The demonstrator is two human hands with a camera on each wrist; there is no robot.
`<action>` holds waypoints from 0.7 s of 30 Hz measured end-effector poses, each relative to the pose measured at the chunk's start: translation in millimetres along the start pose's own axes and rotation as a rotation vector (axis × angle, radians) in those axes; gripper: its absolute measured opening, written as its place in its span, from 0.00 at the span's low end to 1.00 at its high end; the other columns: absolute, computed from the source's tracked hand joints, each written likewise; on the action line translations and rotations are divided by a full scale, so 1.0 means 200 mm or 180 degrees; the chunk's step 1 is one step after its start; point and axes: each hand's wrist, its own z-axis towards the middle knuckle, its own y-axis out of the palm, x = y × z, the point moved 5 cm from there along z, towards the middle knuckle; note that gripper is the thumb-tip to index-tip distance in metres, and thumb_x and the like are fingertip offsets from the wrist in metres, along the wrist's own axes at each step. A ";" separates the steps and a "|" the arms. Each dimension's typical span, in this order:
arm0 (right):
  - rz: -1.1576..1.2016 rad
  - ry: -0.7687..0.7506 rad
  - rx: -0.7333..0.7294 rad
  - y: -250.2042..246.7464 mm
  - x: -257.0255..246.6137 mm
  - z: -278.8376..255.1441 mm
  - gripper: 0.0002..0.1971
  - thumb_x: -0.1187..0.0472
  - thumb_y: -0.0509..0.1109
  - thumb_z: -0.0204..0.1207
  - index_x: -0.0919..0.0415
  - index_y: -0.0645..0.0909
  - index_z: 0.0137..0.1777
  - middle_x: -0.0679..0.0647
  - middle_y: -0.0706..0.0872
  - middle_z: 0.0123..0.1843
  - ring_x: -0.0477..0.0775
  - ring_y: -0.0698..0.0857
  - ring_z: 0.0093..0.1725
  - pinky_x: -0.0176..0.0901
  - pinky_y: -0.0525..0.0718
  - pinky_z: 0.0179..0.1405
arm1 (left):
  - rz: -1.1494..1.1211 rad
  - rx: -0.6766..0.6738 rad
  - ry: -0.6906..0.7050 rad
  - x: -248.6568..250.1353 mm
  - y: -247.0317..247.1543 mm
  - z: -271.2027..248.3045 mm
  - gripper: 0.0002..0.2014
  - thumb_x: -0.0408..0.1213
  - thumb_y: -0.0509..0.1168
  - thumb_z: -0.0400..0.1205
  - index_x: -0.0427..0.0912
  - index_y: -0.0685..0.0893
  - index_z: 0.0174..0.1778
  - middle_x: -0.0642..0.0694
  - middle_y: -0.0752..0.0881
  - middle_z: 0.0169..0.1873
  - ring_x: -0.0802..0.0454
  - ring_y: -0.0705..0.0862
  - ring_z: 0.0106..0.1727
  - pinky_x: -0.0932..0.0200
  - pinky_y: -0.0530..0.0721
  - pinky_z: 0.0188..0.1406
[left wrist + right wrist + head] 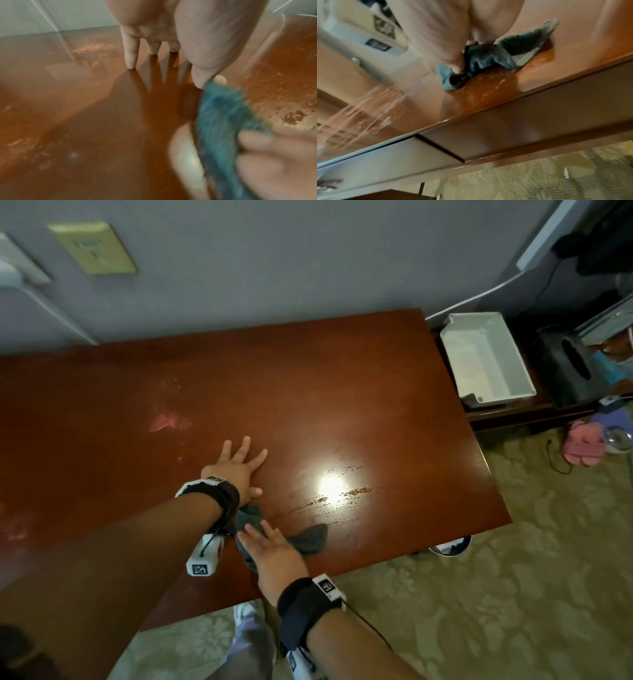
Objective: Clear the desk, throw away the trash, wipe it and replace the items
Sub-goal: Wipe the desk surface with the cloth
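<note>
It looks like the wiping step; the left hand lies flat and holds nothing on the shiny red-brown wooden surface; the right hand, fingers straight, presses the crumpled blue-grey cloth near the front edge; next, rub the far smudges.

Dim and warm in the head view, with a single hard white glare on the polished desk just below centre, toward 5 o'clock, blown out and ringed by speckled sheen. Bends straight edges outward toward the corners. In the left wrist view, smeared by motion at 4 o'clock across the blue cloth and the right hand; sharper at 12 o'clock on the left hand, above its dark mirrored shape at centre. In the right wrist view, streaked with blurred reflections at 8 o'clock; soft on the carpet at 5 o'clock.
</note>
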 end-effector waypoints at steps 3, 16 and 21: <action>0.0028 -0.0107 -0.0150 0.01 0.02 0.00 0.42 0.78 0.58 0.79 0.50 0.48 0.87 0.45 0.45 0.88 0.52 0.43 0.87 0.47 0.42 0.85 | -0.0022 -0.0043 0.0033 -0.01 0.00 0.00 0.40 0.58 0.61 0.84 0.70 0.37 0.83 0.56 0.28 0.83 0.41 0.35 0.85 0.34 0.68 0.76; 0.0873 0.2232 0.1258 -0.66 1.23 -0.39 0.33 0.73 0.61 0.82 0.48 0.62 0.85 0.51 0.59 0.87 0.60 0.69 0.80 0.48 0.72 0.77 | -0.0395 -0.0053 0.0126 -0.02 0.03 0.04 0.42 0.51 0.64 0.85 0.69 0.38 0.83 0.56 0.24 0.81 0.40 0.29 0.83 0.23 0.54 0.78; 0.0773 0.2060 0.1021 -0.59 1.03 -0.24 0.42 0.81 0.62 0.76 0.49 0.58 0.86 0.43 0.51 0.87 0.52 0.52 0.87 0.47 0.62 0.83 | -0.0397 -0.0043 0.0138 -0.01 0.04 0.05 0.42 0.51 0.64 0.84 0.69 0.38 0.83 0.57 0.23 0.80 0.41 0.28 0.83 0.24 0.54 0.79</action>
